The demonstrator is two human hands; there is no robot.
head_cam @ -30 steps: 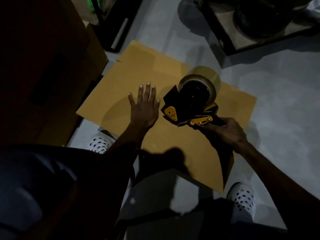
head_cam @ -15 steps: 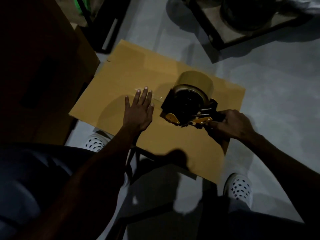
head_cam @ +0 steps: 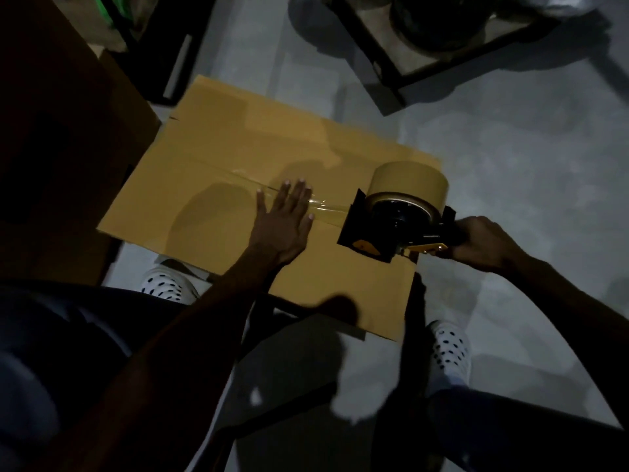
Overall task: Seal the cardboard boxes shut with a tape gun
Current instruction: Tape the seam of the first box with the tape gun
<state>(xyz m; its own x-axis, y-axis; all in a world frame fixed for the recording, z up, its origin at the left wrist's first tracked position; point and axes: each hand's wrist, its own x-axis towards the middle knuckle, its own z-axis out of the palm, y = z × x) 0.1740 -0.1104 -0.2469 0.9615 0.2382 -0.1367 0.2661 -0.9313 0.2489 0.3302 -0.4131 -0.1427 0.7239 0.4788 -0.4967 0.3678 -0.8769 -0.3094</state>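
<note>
A brown cardboard box (head_cam: 211, 172) stands on the floor in front of me, top flaps closed. My left hand (head_cam: 284, 221) lies flat on the box top with fingers spread, pressing over the centre seam. A black and yellow tape gun (head_cam: 398, 219) carrying a tan tape roll sits near the box's right edge. My right hand (head_cam: 480, 241) grips its handle. A shiny strip of clear tape (head_cam: 323, 207) runs along the seam from beyond my left hand to the gun.
A taller cardboard box (head_cam: 68, 148) stands in shadow at the left. Dark shelving frames (head_cam: 391, 86) sit on the grey floor beyond the box. My two white spotted shoes (head_cam: 449, 352) flank the box's near side.
The tape gun has been pulled to the right along the seam, laying a strip of tape behind it. My left hand stayed flat on the box top.
</note>
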